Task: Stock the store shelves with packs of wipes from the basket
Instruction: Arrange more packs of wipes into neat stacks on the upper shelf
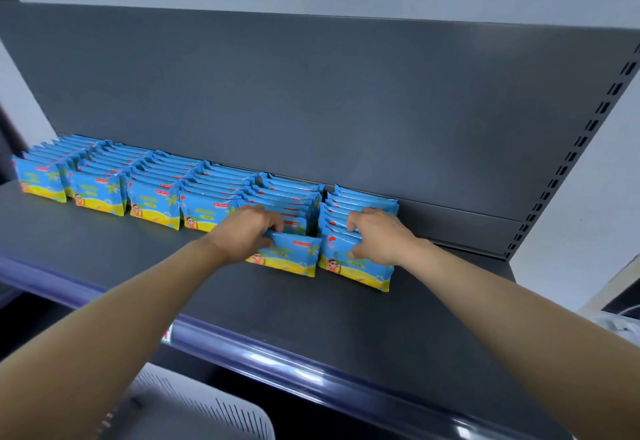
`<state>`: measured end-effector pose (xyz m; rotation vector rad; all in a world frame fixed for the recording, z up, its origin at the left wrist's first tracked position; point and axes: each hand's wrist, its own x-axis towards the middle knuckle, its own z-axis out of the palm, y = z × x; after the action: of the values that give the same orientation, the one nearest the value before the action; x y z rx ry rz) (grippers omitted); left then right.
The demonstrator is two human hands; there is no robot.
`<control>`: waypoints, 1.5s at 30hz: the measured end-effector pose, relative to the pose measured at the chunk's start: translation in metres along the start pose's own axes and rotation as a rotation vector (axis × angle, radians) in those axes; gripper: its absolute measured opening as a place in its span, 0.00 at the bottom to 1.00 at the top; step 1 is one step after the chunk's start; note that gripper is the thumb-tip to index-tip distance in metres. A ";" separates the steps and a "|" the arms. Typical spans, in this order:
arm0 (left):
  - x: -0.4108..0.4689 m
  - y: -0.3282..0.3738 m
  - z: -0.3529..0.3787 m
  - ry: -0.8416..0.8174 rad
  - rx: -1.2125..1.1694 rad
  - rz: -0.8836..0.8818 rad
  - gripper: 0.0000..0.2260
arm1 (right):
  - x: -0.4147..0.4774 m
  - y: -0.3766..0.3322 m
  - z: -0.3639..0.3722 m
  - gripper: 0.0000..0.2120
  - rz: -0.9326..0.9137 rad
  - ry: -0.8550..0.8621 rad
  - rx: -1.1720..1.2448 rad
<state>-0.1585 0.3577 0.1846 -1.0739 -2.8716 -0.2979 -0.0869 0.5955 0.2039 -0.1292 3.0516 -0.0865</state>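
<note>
Several rows of blue and yellow wipes packs [152, 202] stand upright on a dark grey shelf [311, 311], running back to its rear panel. My left hand [247, 230] grips the left end of the front pack [294, 256] in the fifth row, fingers over its top edge. My right hand [377, 235] pinches the packs at the front of the sixth, rightmost row [353, 266], thumb low and fingers on top. Both arms reach in from below.
A white slotted basket [194, 412] sits low at the bottom left, below the shelf's glossy purple front edge [277, 360]. Shelf surface lies bare to the right of the last row. A slotted upright [568, 162] bounds the right side.
</note>
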 end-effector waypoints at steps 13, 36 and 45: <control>0.007 -0.035 0.021 0.132 0.274 -0.066 0.19 | 0.002 -0.013 0.015 0.18 -0.084 0.166 -0.165; 0.018 -0.035 0.015 0.007 0.217 0.112 0.23 | 0.002 -0.020 0.021 0.30 -0.078 0.112 -0.058; 0.009 -0.039 0.020 0.061 0.275 0.124 0.26 | 0.000 -0.008 0.014 0.27 -0.041 0.073 -0.011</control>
<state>-0.1904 0.3389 0.1602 -1.1593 -2.6756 0.0688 -0.0854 0.5869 0.1900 -0.1942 3.1229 -0.0783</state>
